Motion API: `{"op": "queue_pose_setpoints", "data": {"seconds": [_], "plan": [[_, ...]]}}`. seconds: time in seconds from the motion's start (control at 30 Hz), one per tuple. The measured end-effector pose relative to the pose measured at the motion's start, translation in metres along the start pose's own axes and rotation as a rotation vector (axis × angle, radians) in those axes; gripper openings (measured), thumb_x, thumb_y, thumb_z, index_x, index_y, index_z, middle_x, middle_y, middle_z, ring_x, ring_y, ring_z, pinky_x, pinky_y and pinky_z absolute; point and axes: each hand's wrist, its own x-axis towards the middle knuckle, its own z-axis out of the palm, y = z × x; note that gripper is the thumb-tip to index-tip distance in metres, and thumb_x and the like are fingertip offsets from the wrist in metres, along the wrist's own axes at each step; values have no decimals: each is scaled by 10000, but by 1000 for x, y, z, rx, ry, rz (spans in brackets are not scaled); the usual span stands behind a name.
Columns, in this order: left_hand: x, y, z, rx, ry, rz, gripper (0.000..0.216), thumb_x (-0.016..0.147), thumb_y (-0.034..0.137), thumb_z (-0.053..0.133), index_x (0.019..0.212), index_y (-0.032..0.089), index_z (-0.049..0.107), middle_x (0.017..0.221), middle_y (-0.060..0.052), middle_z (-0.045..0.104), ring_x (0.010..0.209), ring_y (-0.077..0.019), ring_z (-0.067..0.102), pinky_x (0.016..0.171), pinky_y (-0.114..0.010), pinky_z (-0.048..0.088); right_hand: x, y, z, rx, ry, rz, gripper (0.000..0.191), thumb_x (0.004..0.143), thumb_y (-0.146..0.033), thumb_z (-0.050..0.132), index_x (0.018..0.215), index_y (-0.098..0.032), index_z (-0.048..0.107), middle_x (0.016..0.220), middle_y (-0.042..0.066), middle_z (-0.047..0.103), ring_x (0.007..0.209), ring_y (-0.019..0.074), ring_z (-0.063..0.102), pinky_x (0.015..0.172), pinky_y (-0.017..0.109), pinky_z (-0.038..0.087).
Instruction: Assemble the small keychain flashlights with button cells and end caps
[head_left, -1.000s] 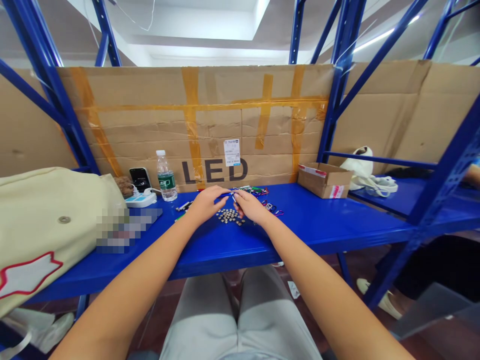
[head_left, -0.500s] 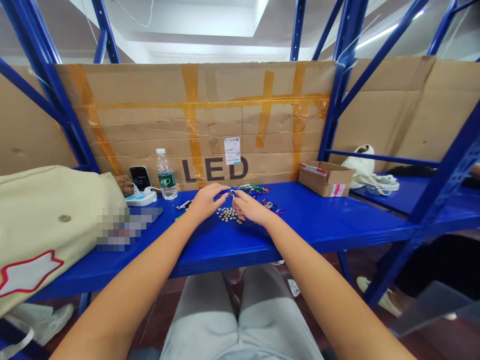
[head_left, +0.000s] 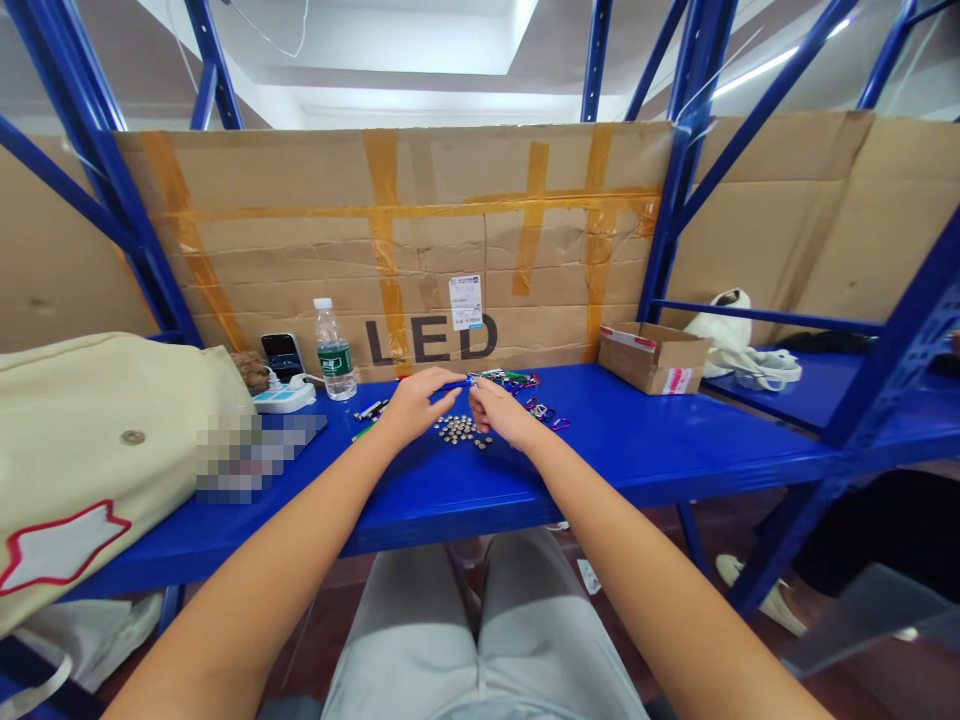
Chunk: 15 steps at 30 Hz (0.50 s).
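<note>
My left hand (head_left: 417, 404) is closed around a slim blue tube that looks like a mini flashlight (head_left: 454, 384), held level just above the table. Curled fingers of my right hand (head_left: 498, 410) meet the tube's right end, which shows a bit of silver. What lies inside those fingers is hidden. Below and between the hands, small round silver button cells (head_left: 456, 430) are spread on the blue tabletop (head_left: 622, 440). Behind the hands is a pile of coloured metal pieces (head_left: 514, 379). Several carabiners (head_left: 547, 412) lie beside my right hand, and small tubes (head_left: 370, 410) lie beside my left.
A water bottle (head_left: 334, 350), a phone (head_left: 282, 354) and a white power strip (head_left: 285, 399) stand at the back left. A cream bag (head_left: 105, 430) covers the left end. An open cardboard box (head_left: 652, 358) sits back right. Cardboard (head_left: 300, 260) walls the rear between blue posts.
My right hand has shifted slightly right and its fingers are curled closer. More of the blue tube shows between the hands. My left hand has barely moved.
</note>
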Motion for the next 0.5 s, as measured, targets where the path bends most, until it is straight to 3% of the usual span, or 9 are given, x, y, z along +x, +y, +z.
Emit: {"op": "queue_pose_setpoints", "data": {"seconds": [0.27,0.5], "plan": [[-1,-1,-5,-15,11,-48,220,860,261,539,1015,170,667,986,-73,705,905,-158,649,802,-297,530,-6,-5,4,109,-96,27,169,856,-351,446,816,-237,328,583,-99,362,410,55,260,397,182,256],[-1,-4,-6,-13,29,-73,218,855,267,547,1007,169,670,995,-74,707,900,-162,650,729,-276,537,-7,-8,5,108,-121,14,116,817,-228,426,809,-236,311,550,-105,347,398,54,248,389,174,245]]}}
